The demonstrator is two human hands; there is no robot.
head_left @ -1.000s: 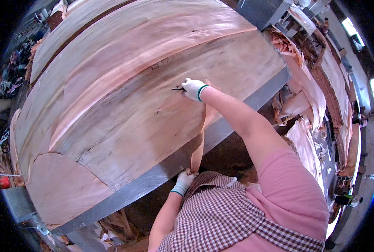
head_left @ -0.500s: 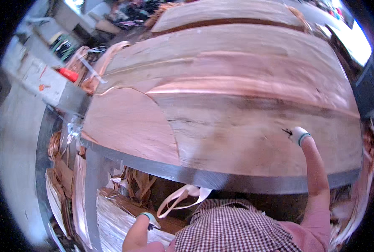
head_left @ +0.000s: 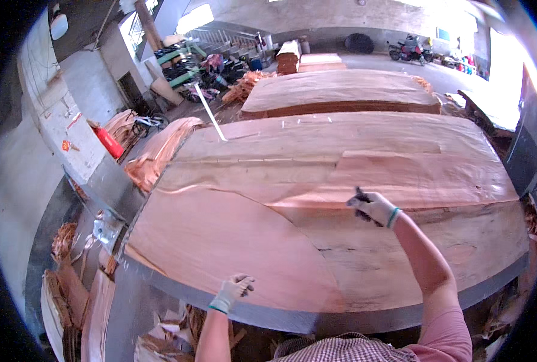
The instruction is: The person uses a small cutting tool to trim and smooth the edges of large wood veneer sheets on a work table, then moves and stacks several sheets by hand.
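Note:
My right hand (head_left: pixel 374 208), in a pale glove with dark fingertips and a green cuff, hovers over or touches the middle of a wood veneer stack. Its fingers are spread, with nothing visible in them. Beneath it lies the edge of a pinkish veneer sheet (head_left: pixel 425 178). My left hand (head_left: pixel 235 291), gloved alike, is at the stack's front edge, fingers loosely bent and apart, holding nothing I can see. Beside it a curved-edged veneer piece (head_left: pixel 232 241) covers the front left. Whether the left fingers touch this piece I cannot tell.
The table's grey metal edge (head_left: pixel 268 318) runs across the front. Veneer scraps (head_left: pixel 172 326) lie below it. A pillar (head_left: pixel 69 136) with a red cylinder (head_left: pixel 108 143) stands left. Another veneer stack (head_left: pixel 341 90) lies beyond, with a motorcycle (head_left: pixel 410 49) farther back.
My left hand has risen from below the table edge to the stack's front. My right hand has moved left and farther in. The view has tilted up; the pale strip near my left hand is out of sight.

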